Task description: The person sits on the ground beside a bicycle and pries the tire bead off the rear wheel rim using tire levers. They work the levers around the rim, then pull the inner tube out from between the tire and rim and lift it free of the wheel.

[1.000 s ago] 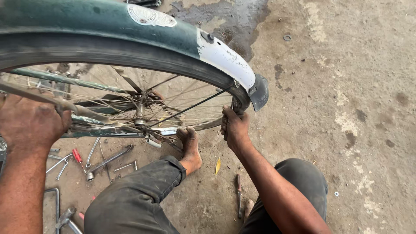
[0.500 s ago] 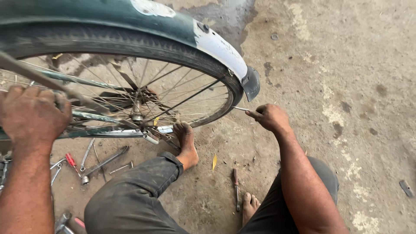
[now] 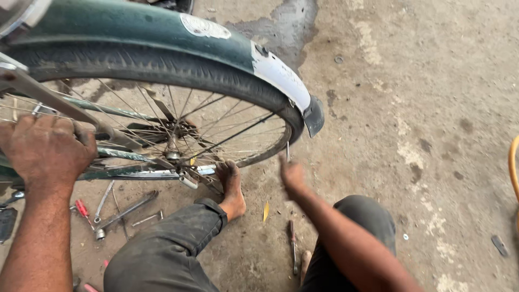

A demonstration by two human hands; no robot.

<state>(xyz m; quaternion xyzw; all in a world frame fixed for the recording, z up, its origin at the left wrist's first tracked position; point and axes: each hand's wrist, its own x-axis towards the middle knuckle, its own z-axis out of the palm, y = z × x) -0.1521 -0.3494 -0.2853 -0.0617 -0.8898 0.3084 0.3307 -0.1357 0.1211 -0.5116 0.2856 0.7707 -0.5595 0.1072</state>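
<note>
Hands at work on a bicycle wheel [image 3: 162, 70] standing on stained concrete floor [image 3: 421, 108]: the left hand [image 3: 46, 148] is closed, fingers curled over a slanted metal stay [image 3: 38, 89] of the frame, while the right hand [image 3: 293, 174] (blurred, finger spread impossible to tell) pinches a thin metal rod [image 3: 287, 151] just beside the tyre below the green-and-white mudguard [image 3: 270, 67]. A bare foot [image 3: 232, 189] presses against the rim. Screwdrivers and spanners [image 3: 102, 208] lie under the wheel.
</note>
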